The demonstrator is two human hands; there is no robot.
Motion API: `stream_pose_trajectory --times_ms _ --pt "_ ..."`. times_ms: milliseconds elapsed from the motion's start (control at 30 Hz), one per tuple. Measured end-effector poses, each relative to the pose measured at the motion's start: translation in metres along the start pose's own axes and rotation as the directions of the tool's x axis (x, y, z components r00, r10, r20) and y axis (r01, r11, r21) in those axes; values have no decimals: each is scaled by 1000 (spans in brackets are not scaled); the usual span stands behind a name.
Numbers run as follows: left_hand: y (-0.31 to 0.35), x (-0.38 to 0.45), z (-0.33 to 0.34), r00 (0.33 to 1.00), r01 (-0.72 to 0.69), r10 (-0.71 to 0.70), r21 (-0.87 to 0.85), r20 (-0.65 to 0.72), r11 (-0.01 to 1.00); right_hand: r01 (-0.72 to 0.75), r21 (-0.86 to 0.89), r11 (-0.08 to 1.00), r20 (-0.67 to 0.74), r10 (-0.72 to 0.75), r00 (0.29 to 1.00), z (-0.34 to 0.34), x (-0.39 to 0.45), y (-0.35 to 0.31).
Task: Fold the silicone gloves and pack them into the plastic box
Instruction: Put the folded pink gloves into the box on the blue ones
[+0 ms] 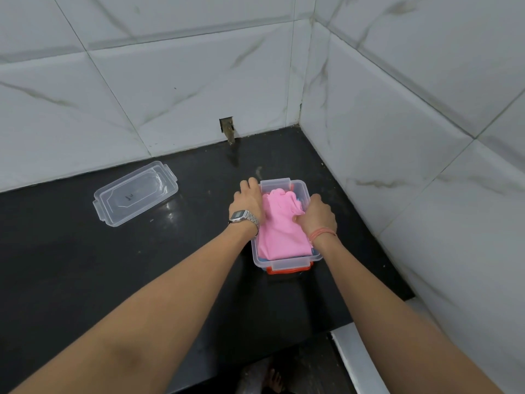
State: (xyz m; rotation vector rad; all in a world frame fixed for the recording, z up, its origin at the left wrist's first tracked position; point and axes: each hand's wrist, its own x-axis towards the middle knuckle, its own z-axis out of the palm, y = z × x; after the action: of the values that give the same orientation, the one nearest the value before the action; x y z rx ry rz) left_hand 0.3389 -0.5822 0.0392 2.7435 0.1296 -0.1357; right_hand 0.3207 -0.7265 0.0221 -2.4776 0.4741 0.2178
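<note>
A clear plastic box [287, 263] stands on the black counter near the right wall. A folded pink silicone glove [279, 231] lies on top inside it, with blue and orange-red material showing beneath at the box's edges. My left hand [248, 201], wearing a metal watch, rests over the box's left rim with its fingers on the glove's left side. My right hand [316, 216] has its fingers curled onto the glove's finger end at the box's right side, pinching it. How far either hand's fingertips reach is hidden.
The box's clear lid [135, 193] lies upside down on the black counter [85, 265] to the left. Tiled walls close the back and right side. A small hole [227, 127] sits in the back wall. The counter's front edge ends near my feet.
</note>
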Motion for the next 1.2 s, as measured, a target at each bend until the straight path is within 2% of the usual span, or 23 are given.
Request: stream_pose_trajectory --times_ms 167,267,400,633,800,867,900,967,1000,1033,1067,1133,1200 --pt "-10 -23 15 996 86 -93 -289 -11 953 78 140 987 17 -81 997 3 -7 7" --pt "-21 -36 17 996 66 -83 -312 -41 948 91 224 970 46 -104 994 10 -16 8" --pt "-44 -44 7 989 116 -142 -354 -49 928 86 316 945 94 -121 988 23 -30 -2" --pt "-115 -55 -14 952 210 -273 -350 -140 913 143 324 935 94 -183 979 61 -54 -44" --pt "-145 -61 -21 917 300 -372 -369 -142 880 173 304 937 106 -214 971 83 -68 -73" --pt "-143 -64 -23 913 290 -367 -344 -181 893 229 236 944 72 -252 965 86 -71 -78" --pt "-141 -66 -23 912 247 -305 -228 -274 942 303 140 943 31 -310 950 88 -72 -79" --pt "-135 -68 -20 897 83 -27 107 -442 991 479 -145 866 -24 -487 873 93 -74 -81" --pt "-133 -69 -19 884 -15 121 233 -452 972 540 -279 794 -14 -566 825 95 -75 -81" --pt "-132 -69 -17 896 -99 219 309 -385 946 566 -376 734 26 -602 798 95 -74 -83" --pt "-134 -68 -15 919 -140 252 348 -303 927 569 -446 691 67 -609 791 95 -74 -84" --pt "-139 -64 -10 969 -136 207 411 -133 901 552 -578 601 125 -603 788 97 -72 -86" --pt "-141 -63 -5 979 -112 184 538 -82 836 526 -684 504 156 -604 782 100 -73 -88"
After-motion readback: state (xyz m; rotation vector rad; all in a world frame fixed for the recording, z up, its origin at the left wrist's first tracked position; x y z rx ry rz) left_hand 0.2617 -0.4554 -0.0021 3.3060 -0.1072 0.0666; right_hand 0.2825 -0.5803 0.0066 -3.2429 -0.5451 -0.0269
